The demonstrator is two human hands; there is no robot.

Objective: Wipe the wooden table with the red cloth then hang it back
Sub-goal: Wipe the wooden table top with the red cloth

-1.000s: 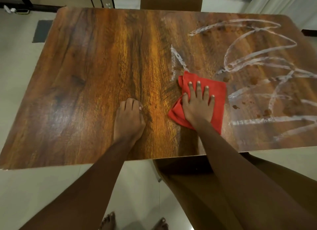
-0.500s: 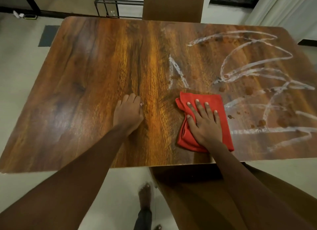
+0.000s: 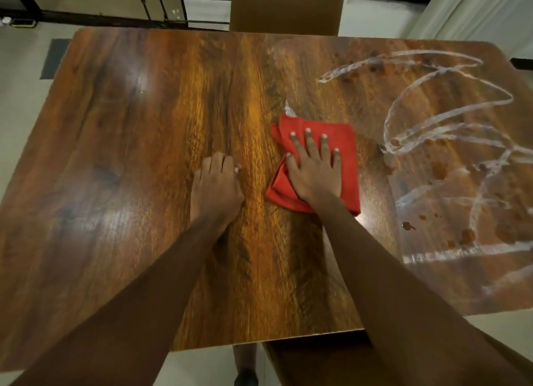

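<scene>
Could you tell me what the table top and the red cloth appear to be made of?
The table top looks like wood or a wood-grain laminate with a semi-gloss finish: streaked brown grain, soft glare patches; which one is unclear. The red cloth under the right hand appears to be soft woven or microfibre fabric, matte, folded with limp creased edges.

I'm looking down over the bench [image 3: 144, 169], wood grain glossy on its left side. My right hand [image 3: 314, 172] lies flat on the folded red cloth [image 3: 346, 143], fingers [image 3: 310, 143] spread, pressing it to the wood near the middle. My left hand [image 3: 216, 189] rests on bare wood just beside the cloth, fingers curled under. To the right, white streaks [image 3: 432, 120] and brown spots [image 3: 438, 171] cover the surface. A chair back [image 3: 285, 8] stands at the far edge, a metal rack [image 3: 184, 2] beside it.
</scene>
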